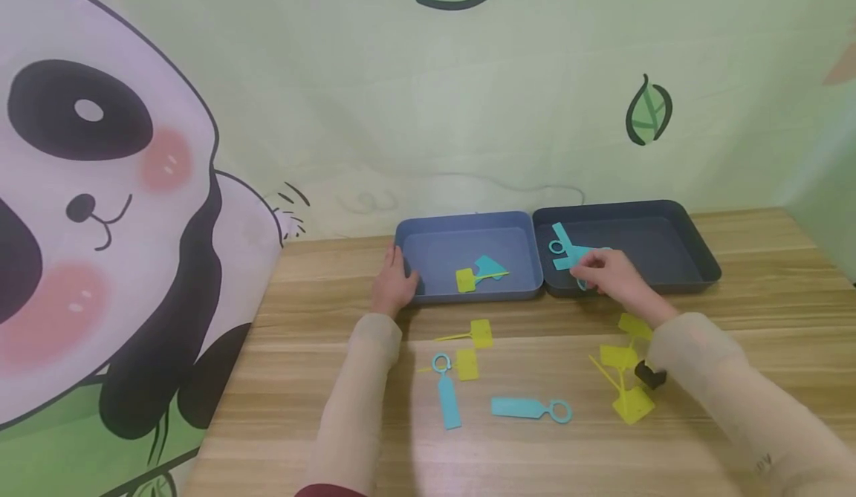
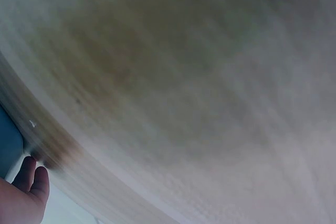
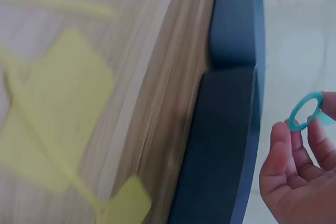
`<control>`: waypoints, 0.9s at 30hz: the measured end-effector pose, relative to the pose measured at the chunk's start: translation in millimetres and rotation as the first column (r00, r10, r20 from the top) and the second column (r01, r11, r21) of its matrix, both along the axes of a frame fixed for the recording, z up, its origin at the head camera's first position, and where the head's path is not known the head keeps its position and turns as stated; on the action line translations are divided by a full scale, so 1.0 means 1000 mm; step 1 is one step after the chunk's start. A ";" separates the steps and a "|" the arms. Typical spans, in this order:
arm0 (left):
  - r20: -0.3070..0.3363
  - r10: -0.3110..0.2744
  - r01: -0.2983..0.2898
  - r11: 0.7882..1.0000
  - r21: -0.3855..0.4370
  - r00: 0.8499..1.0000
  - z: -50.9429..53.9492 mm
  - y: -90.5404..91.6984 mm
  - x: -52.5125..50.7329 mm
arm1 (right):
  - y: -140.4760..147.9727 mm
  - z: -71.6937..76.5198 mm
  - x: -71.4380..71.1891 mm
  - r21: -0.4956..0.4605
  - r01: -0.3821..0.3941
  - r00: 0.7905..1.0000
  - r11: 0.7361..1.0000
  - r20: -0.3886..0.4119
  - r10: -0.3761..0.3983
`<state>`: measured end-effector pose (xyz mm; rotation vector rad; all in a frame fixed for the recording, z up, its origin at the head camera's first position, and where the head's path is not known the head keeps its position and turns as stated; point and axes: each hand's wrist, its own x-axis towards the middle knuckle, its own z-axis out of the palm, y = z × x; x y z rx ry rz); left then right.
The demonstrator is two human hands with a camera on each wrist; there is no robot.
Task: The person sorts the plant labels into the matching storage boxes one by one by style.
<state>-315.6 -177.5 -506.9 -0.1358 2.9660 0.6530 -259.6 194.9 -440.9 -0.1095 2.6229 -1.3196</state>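
The work looked partway along. Along the far edge of the table, two trays stood side by side, their short ends touching. In the dark tray, on the right, a few blue tags lay overlapped near its left end; the right hand partly covered them. The blue tray carried a yellow tag and a blue piece towards its near right corner, so that tray was mixed in colour.

Left outside the trays, nearer the table's near edge, were two yellow tags below the blue tray, one partly under the ring of an upright-lying blue tag. Another blue tag lay crosswise to the right of it. Towards the table's right edge, a loose group of yellow tags lay overlapping, with a small black object beside the right sleeve.

The right hand reached forward above the dark tray's near left corner, thumb and fingers pinching a ringed tag; whether that tag touched those beneath could not be told. The left hand rested against the blue tray's left end at the near corner, its fingers extended along the wall and grasping no tag.
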 end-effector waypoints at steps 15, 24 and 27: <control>-0.034 -0.013 0.012 1.000 -0.014 0.999 0.005 0.001 0.004 | 0.024 -0.012 -0.012 0.195 0.193 0.969 0.962 -0.193 -0.155; -0.045 -0.013 0.012 1.000 -0.018 0.999 0.004 0.001 0.003 | 0.027 -0.018 -0.019 0.346 0.190 0.962 0.919 -0.254 -0.103; -0.054 -0.011 0.010 1.000 -0.011 0.999 0.003 0.001 0.003 | 0.026 -0.020 -0.020 0.399 0.187 0.962 0.898 -0.258 -0.086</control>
